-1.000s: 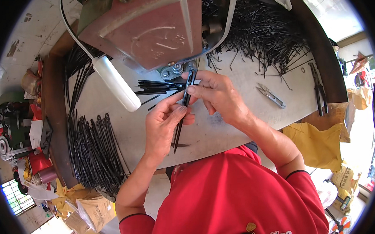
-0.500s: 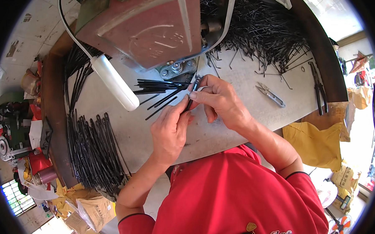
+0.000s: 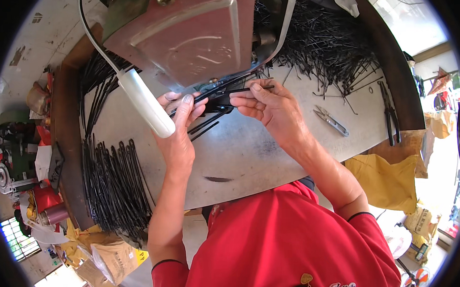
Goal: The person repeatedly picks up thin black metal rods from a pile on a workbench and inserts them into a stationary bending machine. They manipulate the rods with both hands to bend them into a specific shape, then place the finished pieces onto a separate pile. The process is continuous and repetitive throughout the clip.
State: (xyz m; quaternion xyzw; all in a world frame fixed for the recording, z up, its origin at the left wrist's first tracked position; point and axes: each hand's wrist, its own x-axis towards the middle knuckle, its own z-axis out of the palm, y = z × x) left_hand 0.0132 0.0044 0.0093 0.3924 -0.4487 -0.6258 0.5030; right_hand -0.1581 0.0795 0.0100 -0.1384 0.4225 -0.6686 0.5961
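Note:
My left hand (image 3: 177,133) is just beneath the machine head, its thumb and fingers closed on thin black strips (image 3: 215,93) that slant up to the right. To its right, my right hand (image 3: 274,108) pinches the end of a slim black strip (image 3: 238,91) between thumb and forefinger. More black strips (image 3: 205,130) lie loose on the worktop just below the hands. The reddish machine head (image 3: 189,42) hangs right over the hands and hides the far ends of the strips.
A white tube lamp (image 3: 145,103) hangs left of my left hand. A bundle of black strips (image 3: 116,184) lies at the worktop's left edge, a tangled heap (image 3: 323,42) at the far right. Thread snips (image 3: 331,121) and long-handled pliers (image 3: 389,113) rest on the right.
Both hands have moved up toward the machine head and further apart. The left hand went left and now holds the strips that lay on the worktop. A dark scrap now shows near the front edge.

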